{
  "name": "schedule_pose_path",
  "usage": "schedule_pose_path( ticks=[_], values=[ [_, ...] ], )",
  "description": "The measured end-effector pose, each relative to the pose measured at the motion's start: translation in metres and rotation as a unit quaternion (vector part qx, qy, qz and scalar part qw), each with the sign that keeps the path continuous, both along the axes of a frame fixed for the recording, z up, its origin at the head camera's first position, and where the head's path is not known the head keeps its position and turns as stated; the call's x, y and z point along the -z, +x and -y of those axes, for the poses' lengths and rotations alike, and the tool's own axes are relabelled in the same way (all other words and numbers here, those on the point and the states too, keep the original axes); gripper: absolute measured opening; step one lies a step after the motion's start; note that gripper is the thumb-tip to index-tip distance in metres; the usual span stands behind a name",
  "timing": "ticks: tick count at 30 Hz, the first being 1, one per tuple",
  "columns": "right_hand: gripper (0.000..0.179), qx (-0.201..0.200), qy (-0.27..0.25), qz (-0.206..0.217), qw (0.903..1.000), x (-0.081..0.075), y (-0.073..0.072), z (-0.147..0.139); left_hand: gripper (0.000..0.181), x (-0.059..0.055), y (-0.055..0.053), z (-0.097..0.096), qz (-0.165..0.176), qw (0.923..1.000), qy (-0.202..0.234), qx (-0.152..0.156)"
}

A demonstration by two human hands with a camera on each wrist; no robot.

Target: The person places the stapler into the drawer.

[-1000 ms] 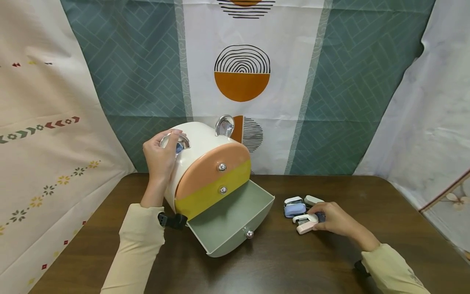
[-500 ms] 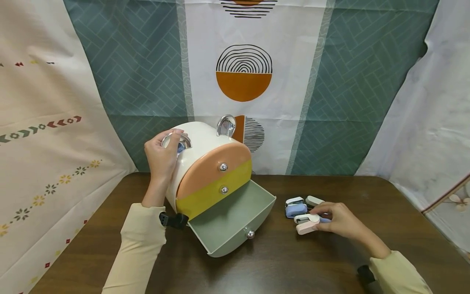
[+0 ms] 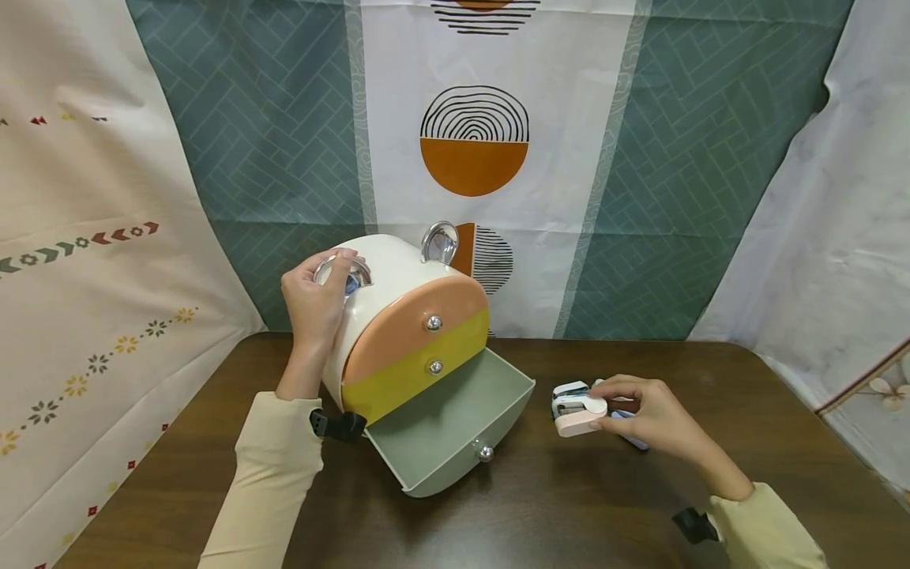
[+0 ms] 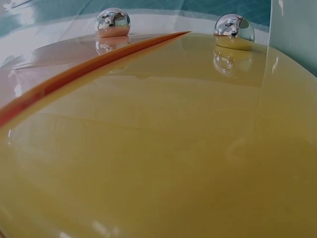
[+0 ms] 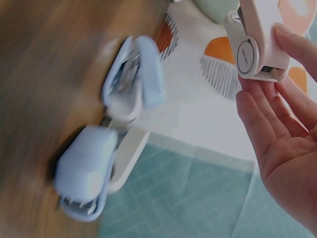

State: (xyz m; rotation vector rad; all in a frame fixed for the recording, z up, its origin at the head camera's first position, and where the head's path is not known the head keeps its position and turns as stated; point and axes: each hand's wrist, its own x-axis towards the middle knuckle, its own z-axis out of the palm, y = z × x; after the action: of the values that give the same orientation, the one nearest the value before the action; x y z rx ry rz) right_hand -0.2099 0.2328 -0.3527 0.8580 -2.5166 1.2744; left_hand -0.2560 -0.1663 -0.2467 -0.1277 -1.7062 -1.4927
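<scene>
My left hand grips the near chrome ear-shaped ring on top of a rounded white drawer cabinet. Its green bottom drawer is pulled out, showing a bare inside. On the right, my right hand pinches a pink-and-white stapler between thumb and fingers. In the right wrist view this stapler is raised above the others. Two light blue staplers and a white one lie together on the table; the held stapler partly hides them in the head view.
A yellow drawer front and an orange one, both with chrome knobs, are pushed in above the green drawer. The second chrome ear stands at the cabinet's far side. Patterned cloth hangs behind the brown table.
My right hand has lifted the pink-and-white stapler and shifted it slightly left, uncovering a blue stapler beneath. The left hand keeps its grip on the ring.
</scene>
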Motion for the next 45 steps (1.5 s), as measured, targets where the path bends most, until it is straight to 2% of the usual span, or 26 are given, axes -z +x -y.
schedule_pose_path(
  ticks=[12, 17, 23, 28, 33, 40, 45],
  values=[
    [0.034, -0.035, -0.057, 0.013, 0.9977, -0.014, -0.009, 0.050, 0.023, 0.000, -0.002, 0.002, -0.002, 1.0000, 0.004, -0.003],
    [0.032, -0.043, -0.056, 0.019, 0.9974, -0.015, -0.015, 0.079, 0.025, 0.001, -0.002, 0.002, -0.001, 1.0000, 0.005, 0.005],
    [0.029, -0.067, -0.041, 0.024, 0.9966, -0.011, -0.026, 0.111, 0.026, 0.000, -0.001, 0.001, 0.009, 1.0000, 0.003, 0.000],
    [0.024, -0.095, 0.026, 0.006, 0.9951, -0.007, -0.034, 0.131, 0.028, 0.001, 0.000, 0.001, 0.019, 0.9998, 0.000, -0.010],
    [0.021, -0.114, 0.104, -0.016, 0.9879, -0.005, -0.040, 0.147, 0.027, 0.001, 0.000, 0.001, 0.018, 0.9998, 0.001, -0.011],
    [0.030, -0.126, 0.186, 0.011, 0.9743, 0.002, -0.045, 0.161, 0.027, 0.003, -0.001, 0.000, 0.020, 0.9997, 0.001, -0.011],
    [0.025, -0.120, 0.207, 0.038, 0.9703, 0.001, -0.044, 0.167, 0.028, 0.002, -0.003, 0.000, 0.010, 0.9998, -0.001, -0.017]
  ],
)
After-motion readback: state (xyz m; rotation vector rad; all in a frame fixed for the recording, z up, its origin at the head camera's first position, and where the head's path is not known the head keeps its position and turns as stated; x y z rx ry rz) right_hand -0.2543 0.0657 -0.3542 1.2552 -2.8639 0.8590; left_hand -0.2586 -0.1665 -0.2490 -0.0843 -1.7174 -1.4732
